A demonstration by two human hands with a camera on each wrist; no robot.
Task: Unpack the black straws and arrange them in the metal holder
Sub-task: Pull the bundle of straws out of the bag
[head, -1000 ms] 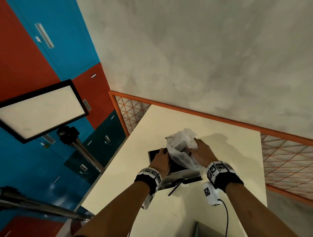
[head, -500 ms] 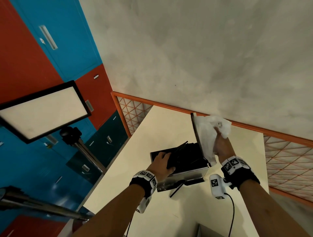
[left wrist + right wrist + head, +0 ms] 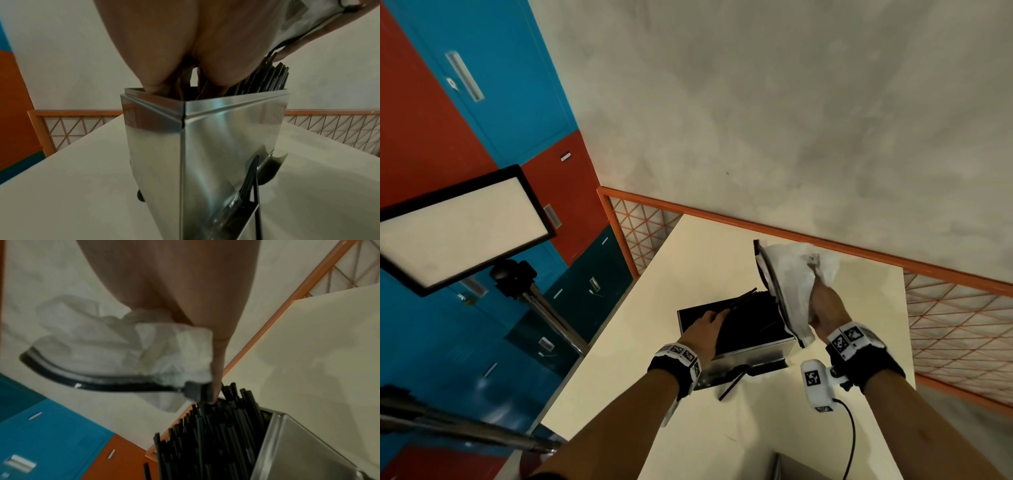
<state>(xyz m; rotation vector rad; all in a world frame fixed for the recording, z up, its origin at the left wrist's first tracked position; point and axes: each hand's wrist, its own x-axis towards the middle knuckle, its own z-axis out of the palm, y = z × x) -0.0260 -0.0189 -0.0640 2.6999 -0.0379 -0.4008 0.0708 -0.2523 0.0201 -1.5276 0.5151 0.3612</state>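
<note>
Too many to count, the black straws point(image 3: 750, 317) stand bunched in one metal holder point(image 3: 226, 146). The left hand point(image 3: 703, 330) rests on them, its fingers hidden. Right hand point(image 3: 825, 305) clutches one white plastic bag point(image 3: 791, 274) just above, now lifted slightly higher.

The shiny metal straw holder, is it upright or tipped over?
Upright: the shiny metal straw holder stands on the cream table, black straws sticking up.

Black straws point(image 3: 751, 317), silver holder point(image 3: 756, 354), white bag point(image 3: 796, 281)
</note>
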